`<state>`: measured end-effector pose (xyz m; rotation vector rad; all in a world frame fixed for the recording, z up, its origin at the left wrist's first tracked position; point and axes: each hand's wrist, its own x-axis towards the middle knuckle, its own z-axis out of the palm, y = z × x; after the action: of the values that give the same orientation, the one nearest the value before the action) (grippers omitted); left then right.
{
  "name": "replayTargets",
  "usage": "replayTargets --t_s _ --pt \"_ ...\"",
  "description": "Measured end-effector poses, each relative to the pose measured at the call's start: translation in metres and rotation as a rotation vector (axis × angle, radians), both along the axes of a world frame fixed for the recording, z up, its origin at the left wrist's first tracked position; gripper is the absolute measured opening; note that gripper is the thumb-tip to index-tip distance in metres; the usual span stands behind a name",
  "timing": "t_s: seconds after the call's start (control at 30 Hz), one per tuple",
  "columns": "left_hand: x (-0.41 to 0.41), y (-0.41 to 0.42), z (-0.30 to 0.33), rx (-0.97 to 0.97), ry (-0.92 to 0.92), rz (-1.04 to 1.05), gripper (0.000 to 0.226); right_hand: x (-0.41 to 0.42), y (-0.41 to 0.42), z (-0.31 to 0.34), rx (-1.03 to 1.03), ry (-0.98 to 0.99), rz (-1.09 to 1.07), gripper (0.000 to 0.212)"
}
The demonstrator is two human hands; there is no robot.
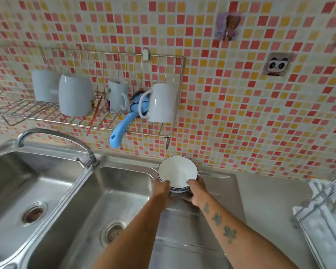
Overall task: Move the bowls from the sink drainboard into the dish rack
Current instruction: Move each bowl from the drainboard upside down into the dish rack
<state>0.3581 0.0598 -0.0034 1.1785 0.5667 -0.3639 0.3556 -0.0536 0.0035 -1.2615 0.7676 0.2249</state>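
Observation:
A white bowl (177, 170) with a blue-patterned rim sits at the back of the steel drainboard (184, 226), tilted so its inside faces me. My left hand (162, 188) grips its lower left edge. My right hand (196, 191) holds its lower right edge, fingers under the base. Whether the bowl still touches the drainboard is hidden by my hands. A wire dish rack (330, 208) stands at the right edge of the counter, only partly in view.
A double steel sink (52, 193) with a curved tap (52, 135) lies to the left. Above it a wall-mounted wire shelf (113, 105) holds several white mugs and a blue brush (122, 125). A tiled wall rises directly behind the bowl.

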Motion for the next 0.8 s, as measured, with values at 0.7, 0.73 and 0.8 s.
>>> replayTargets --t_s 0.7,0.73,0.8 --pt "-0.083 -0.023 0.162 -0.448 0.041 -0.223 0.067 -0.099 -0.066 0.159 -0.266 -0.27 0.018 0.057" --pt "-0.092 -0.026 0.176 -0.479 0.014 -0.238 0.067 -0.109 -0.073 0.174 -0.294 -0.311 0.026 0.058" --pt "-0.115 -0.034 0.202 -0.54 -0.03 -0.321 0.063 -0.134 -0.085 0.203 -0.322 -0.382 0.042 0.058"
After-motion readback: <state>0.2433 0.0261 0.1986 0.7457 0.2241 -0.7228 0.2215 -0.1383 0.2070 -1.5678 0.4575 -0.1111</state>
